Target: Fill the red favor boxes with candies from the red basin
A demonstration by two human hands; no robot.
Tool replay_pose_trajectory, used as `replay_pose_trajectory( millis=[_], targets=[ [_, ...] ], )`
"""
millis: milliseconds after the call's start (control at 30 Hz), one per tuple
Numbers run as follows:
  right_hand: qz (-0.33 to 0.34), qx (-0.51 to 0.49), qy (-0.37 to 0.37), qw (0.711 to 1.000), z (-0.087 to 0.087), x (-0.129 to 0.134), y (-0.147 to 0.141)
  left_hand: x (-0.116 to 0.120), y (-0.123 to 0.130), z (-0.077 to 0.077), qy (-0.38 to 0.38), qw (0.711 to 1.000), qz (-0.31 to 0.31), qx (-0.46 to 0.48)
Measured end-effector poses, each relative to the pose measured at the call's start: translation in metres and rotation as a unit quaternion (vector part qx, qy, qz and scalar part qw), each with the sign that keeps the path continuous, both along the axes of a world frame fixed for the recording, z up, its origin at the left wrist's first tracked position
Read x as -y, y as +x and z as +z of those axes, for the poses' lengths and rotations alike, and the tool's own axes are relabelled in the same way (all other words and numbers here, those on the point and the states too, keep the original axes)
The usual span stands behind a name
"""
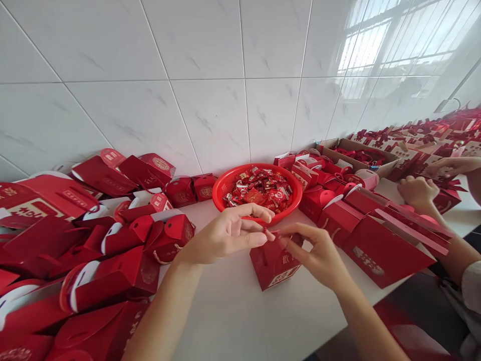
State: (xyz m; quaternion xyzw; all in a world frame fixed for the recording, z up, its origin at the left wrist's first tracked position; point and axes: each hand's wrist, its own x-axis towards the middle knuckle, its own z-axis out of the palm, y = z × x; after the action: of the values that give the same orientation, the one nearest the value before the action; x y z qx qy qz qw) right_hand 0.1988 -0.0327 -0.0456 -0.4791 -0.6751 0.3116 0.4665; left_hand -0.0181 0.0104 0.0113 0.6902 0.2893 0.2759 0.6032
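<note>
A small red gift box [276, 263] with pale lettering stands on the white table, its top mostly hidden by my hands. Above it, my left hand [225, 233] has its thumb and fingers close together on a thin red ribbon [267, 230]. From the other side, my right hand [317, 253] pinches the ribbon between thumb and forefinger. Just behind my hands sits a red plastic basket [219, 193] heaped with red-wrapped candies [259, 190].
Red gift boxes [112, 281] crowd the left side. More boxes [383, 245] stand at the right, with a cardboard box [391, 168] of red ribbons behind. A co-worker's hands [417, 193] work at far right. A tiled wall [210, 115] rises behind.
</note>
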Motion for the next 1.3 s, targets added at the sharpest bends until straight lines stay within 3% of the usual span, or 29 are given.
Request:
replay_pose_trajectory(
  millis=[167,333,567,767,967,1300],
  targets=[
    [0.049,-0.024,0.022,0.998,0.029,0.000,0.002,0.011,0.008,0.005,-0.011,0.998,-0.022,0.063],
    [0.078,0.010,0.044,0.996,0.031,0.003,-0.001,0.018,0.017,0.000,0.000,0.995,-0.033,0.094],
    [-0.050,0.107,0.093,0.989,0.017,0.005,0.000,0.029,0.027,-0.008,0.077,0.995,-0.047,0.050],
    [-0.104,0.108,0.143,0.978,0.017,0.015,0.010,0.032,0.023,-0.005,0.162,0.984,-0.057,-0.039],
    [-0.177,0.118,0.167,0.963,0.015,0.029,0.040,0.028,0.014,0.002,0.240,0.957,-0.045,-0.159],
    [-0.276,0.157,0.136,0.939,-0.008,0.044,0.090,0.021,0.000,0.007,0.298,0.929,-0.020,-0.218]
  ],
)
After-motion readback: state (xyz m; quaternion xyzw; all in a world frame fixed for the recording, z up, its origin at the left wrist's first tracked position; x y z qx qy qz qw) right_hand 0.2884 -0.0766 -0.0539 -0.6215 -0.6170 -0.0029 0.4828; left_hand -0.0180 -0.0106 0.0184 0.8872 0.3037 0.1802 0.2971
